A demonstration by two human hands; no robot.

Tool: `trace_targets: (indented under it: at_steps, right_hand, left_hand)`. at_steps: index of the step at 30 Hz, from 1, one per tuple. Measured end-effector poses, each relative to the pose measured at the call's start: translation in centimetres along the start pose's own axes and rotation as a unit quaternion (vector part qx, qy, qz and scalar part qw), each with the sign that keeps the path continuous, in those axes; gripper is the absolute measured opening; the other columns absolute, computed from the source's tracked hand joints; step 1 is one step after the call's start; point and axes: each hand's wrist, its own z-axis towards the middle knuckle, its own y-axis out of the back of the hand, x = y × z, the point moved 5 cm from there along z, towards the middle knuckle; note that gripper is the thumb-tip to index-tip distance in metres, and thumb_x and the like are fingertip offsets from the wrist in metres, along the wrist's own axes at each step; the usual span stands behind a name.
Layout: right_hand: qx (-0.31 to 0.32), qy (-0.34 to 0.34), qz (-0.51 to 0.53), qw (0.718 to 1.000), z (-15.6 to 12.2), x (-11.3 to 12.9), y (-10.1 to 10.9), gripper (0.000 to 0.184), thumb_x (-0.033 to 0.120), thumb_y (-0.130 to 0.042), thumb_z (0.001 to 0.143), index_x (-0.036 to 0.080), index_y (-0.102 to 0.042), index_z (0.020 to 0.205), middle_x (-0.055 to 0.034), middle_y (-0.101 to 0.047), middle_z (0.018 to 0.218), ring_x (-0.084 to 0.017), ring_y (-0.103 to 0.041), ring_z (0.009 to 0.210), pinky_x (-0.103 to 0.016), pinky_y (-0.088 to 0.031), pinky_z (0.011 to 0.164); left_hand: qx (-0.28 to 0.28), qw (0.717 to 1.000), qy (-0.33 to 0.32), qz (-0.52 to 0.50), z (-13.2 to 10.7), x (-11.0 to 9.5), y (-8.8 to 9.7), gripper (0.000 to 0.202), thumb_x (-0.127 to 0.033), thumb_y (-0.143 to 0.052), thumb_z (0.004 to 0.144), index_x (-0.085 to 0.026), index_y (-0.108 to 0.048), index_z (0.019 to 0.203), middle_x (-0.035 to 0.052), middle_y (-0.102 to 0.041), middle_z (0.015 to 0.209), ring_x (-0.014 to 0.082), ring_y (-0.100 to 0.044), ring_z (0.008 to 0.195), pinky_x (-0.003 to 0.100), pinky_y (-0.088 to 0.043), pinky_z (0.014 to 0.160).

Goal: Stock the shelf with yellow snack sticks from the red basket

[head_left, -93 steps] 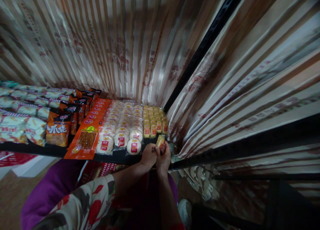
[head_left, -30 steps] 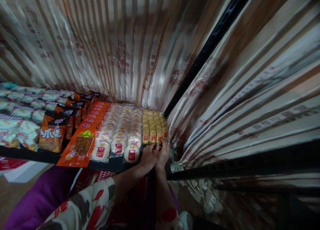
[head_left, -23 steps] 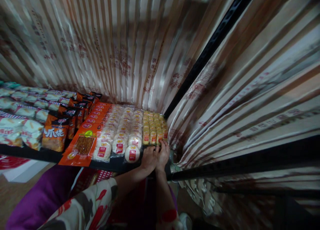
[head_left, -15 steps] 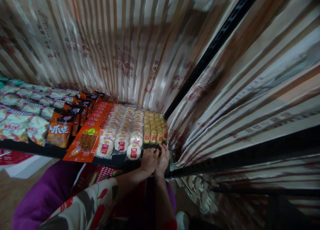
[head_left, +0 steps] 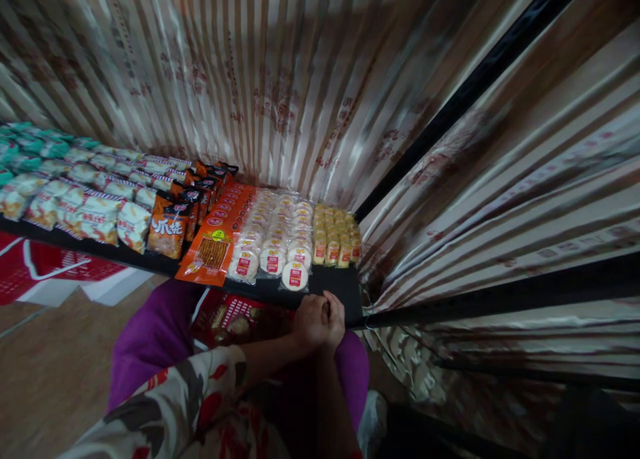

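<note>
My left hand (head_left: 310, 320) and my right hand (head_left: 335, 318) are pressed together at the front edge of the black shelf (head_left: 345, 284). Both have curled fingers; whatever may be between them is hidden. Just beyond them stand rows of small yellow snack packs (head_left: 332, 254). To their left lie rows of wrapped round white crackers (head_left: 273, 259), and a single wrapped cracker (head_left: 295, 276) sits forward of the rest, nearest my left hand. Beside the crackers is a flat orange bag of thin brown sticks (head_left: 212, 254).
Orange and black snack bags (head_left: 167, 226) and rows of white snack bags (head_left: 100, 218) fill the shelf leftward. Red baskets (head_left: 65, 262) stand below. A striped curtain (head_left: 280, 99) hangs behind, and a black post (head_left: 450, 106) rises at the right.
My hands have drawn back from the yellow packs to the shelf's front edge, still together. The view has shifted, showing more of the shelf's left side and the red baskets.
</note>
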Motion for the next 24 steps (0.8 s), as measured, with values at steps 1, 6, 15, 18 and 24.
trace_targets:
  at_steps: [1, 6, 15, 18, 24]
  right_hand:
    - [-0.006, 0.011, -0.003, 1.000, -0.7, 0.1, -0.1, 0.040, 0.040, -0.039, 0.088, 0.014, -0.064, 0.105, -0.0144, -0.063, 0.105, -0.023, -0.057, 0.100, -0.040, -0.044, 0.090]
    - [0.005, 0.051, -0.032, 0.998, -4.6, 0.8, -0.7, 0.031, 0.035, -0.039, 0.089, 0.018, -0.062, 0.102, -0.0109, -0.066, 0.098, -0.021, -0.059, 0.093, -0.040, -0.045, 0.088]
    - [0.146, -0.032, -0.014, 0.989, -9.5, 0.8, -4.7, 0.033, 0.020, -0.037, 0.079, 0.019, -0.064, 0.098, -0.0093, -0.068, 0.098, -0.021, -0.060, 0.093, -0.040, -0.046, 0.090]
    - [0.217, -0.074, 0.000, 0.973, -9.9, 0.5, -7.0, 0.036, 0.017, -0.038, 0.075, 0.018, -0.066, 0.097, -0.0109, -0.069, 0.101, -0.022, -0.061, 0.095, -0.040, -0.046, 0.091]
    - [0.293, -0.131, 0.043, 0.946, -11.0, 1.7, -11.8, 0.041, 0.013, -0.039, 0.069, 0.017, -0.069, 0.097, -0.0123, -0.069, 0.104, -0.023, -0.062, 0.100, -0.040, -0.044, 0.096]
  left_hand:
    - [-0.001, 1.000, -0.010, -0.006, -0.6, 0.3, 0.2, 0.031, -0.012, -0.036, 0.084, -0.012, -0.061, 0.103, 0.0117, -0.062, 0.100, 0.0217, -0.054, 0.096, 0.034, -0.043, 0.090]
    - [0.005, 0.999, -0.022, -0.039, -3.9, 2.3, 1.1, 0.033, -0.009, -0.035, 0.080, -0.017, -0.060, 0.101, 0.0100, -0.059, 0.102, 0.0208, -0.052, 0.098, 0.035, -0.043, 0.094]
    - [0.044, 0.996, 0.081, -0.018, -6.5, 8.3, 0.9, 0.033, -0.010, -0.035, 0.079, -0.012, -0.060, 0.101, 0.0114, -0.059, 0.106, 0.0184, -0.054, 0.101, 0.030, -0.041, 0.100]
    - [0.067, 0.988, 0.139, -0.003, -6.1, 10.8, 0.9, 0.035, -0.012, -0.036, 0.082, -0.013, -0.060, 0.107, 0.0113, -0.061, 0.113, 0.0179, -0.056, 0.104, 0.028, -0.040, 0.100]
    - [0.100, 0.972, 0.211, 0.037, -5.0, 15.4, 2.5, 0.038, -0.012, -0.034, 0.086, -0.010, -0.062, 0.111, 0.0133, -0.064, 0.117, 0.0185, -0.059, 0.107, 0.029, -0.042, 0.097]
